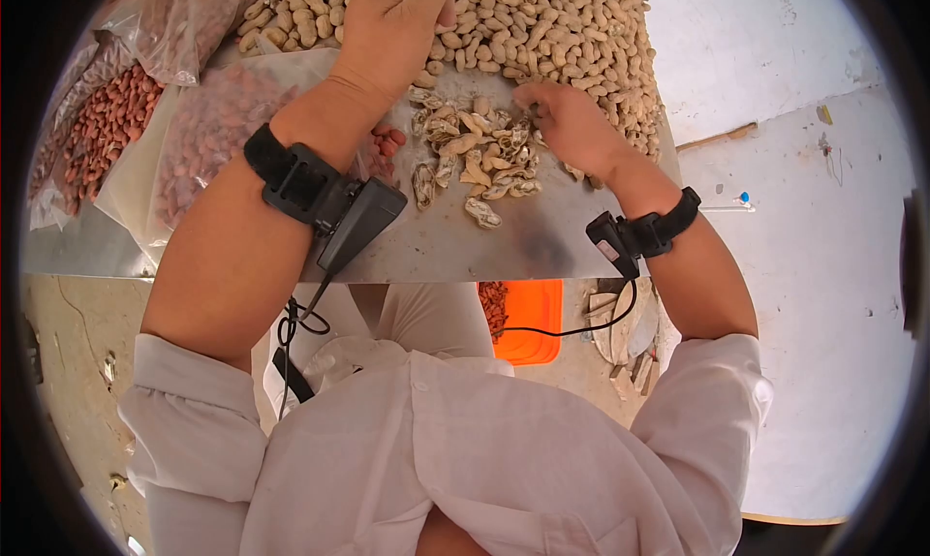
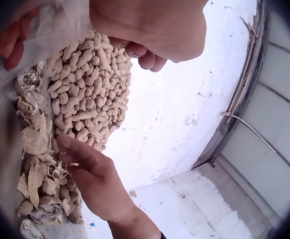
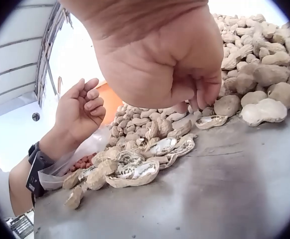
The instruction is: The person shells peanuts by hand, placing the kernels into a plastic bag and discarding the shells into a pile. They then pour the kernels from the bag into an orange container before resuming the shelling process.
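My left hand is raised over the heap of unshelled peanuts. In the right wrist view its fingers are loosely bent, with nothing visible in them. My right hand is low at the right side of a small pile of split shells. In the left wrist view the right hand has its thumb and fingers bent close together, a pale shell scrap beside them. The right wrist view shows its fingertips down by a half shell; whether they pinch anything is hidden.
Clear plastic bags with red kernels lie at the left, one bag beside my left forearm. Bare metal tabletop shows near the front edge. Below it stands an orange container with reddish pieces. A white surface is at the right.
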{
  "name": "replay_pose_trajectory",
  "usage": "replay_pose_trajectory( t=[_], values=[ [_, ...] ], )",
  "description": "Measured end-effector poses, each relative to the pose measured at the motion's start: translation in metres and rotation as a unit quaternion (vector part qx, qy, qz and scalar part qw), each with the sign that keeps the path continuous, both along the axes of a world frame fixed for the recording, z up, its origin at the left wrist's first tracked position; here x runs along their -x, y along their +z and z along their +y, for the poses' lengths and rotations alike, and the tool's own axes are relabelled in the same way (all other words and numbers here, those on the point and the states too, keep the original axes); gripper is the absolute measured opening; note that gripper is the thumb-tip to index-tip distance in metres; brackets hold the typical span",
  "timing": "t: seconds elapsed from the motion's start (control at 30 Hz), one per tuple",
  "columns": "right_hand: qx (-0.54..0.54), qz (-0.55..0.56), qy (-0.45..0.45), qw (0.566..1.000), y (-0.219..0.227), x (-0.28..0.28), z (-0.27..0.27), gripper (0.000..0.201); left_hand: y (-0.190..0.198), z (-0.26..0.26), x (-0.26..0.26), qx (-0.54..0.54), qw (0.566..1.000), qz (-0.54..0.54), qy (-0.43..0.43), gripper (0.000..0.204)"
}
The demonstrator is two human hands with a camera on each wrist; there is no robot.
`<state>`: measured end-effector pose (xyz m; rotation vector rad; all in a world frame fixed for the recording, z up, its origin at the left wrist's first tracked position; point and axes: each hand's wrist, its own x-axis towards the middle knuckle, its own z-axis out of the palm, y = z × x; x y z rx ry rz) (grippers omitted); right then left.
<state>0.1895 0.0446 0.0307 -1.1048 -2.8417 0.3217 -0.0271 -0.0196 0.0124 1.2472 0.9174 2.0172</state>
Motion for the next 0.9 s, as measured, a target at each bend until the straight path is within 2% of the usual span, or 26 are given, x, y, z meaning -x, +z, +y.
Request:
replay_pose_trajectory(
  t=[0.07,0.17,0.27,0.37,0.47,0.57,0.67,0.77,0.9],
  values=[
    [0.097,0.074,-0.001,0.993,0.004,-0.003,0.003,0.039,0.002,-0.001,0.0,0.001,1.0,0.002,-0.001,0.03],
    [0.149,0.133,-0.049,0.979,0.016,-0.004,-0.002,0.035,0.001,-0.001,0.002,0.003,1.0,0.008,0.001,0.03],
    [0.014,-0.054,-0.039,0.998,0.027,-0.012,-0.005,0.029,0.001,-0.002,0.002,0.007,1.0,0.017,0.011,0.03],
    [0.008,-0.104,-0.087,0.991,0.024,-0.016,-0.018,0.02,0.001,-0.002,0.001,0.008,1.0,0.018,0.014,0.029],
    [-0.006,-0.029,0.001,1.0,0.016,-0.021,-0.018,0.013,0.001,-0.001,0.001,0.002,1.0,0.007,0.004,0.029],
    [0.133,0.1,0.007,0.986,0.014,-0.023,-0.013,0.012,0.0,0.0,0.002,-0.003,1.0,0.007,-0.002,0.03],
    [0.035,-0.01,-0.032,0.999,0.029,-0.025,-0.016,0.013,-0.001,0.001,0.003,-0.006,1.0,0.004,-0.007,0.03],
    [-0.074,-0.233,-0.053,0.968,0.033,-0.034,-0.025,0.022,-0.001,0.002,0.003,-0.012,1.0,0.003,-0.009,0.03],
    [-0.142,-0.198,0.02,0.97,0.015,-0.051,-0.027,0.012,0.001,-0.001,0.001,-0.005,1.0,0.009,-0.008,0.03]
  ],
)
